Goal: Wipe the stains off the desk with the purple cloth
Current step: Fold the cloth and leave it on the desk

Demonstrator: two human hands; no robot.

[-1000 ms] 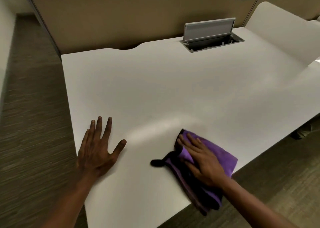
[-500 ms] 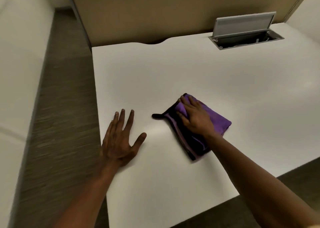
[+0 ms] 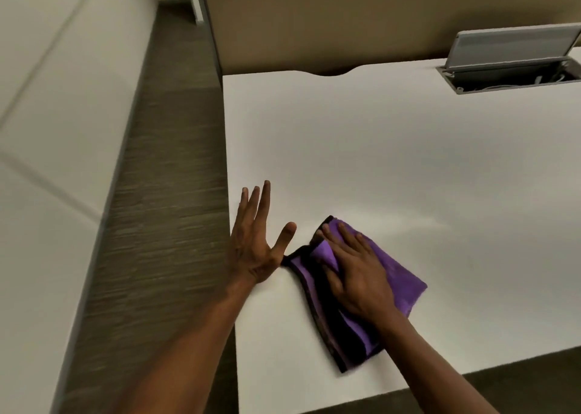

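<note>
A folded purple cloth (image 3: 399, 281) with a dark border lies on the white desk (image 3: 393, 149) near its front left corner. My right hand (image 3: 355, 272) presses flat on top of the cloth, fingers spread and pointing away from me. My left hand (image 3: 256, 240) rests flat on the desk at its left edge, fingers apart, holding nothing; its thumb is close to the cloth's left corner. I can make out no stains on the desk surface.
A grey cable box (image 3: 515, 67) with its lid raised is set into the desk at the back right. A beige partition (image 3: 361, 17) runs behind the desk. Carpeted floor (image 3: 163, 193) lies left of the desk, with a white panel (image 3: 53, 130) beyond it.
My right hand has slid the cloth left and toward me, next to my left hand. The camera view has swung left; the left hand stays flat on the desk edge.
</note>
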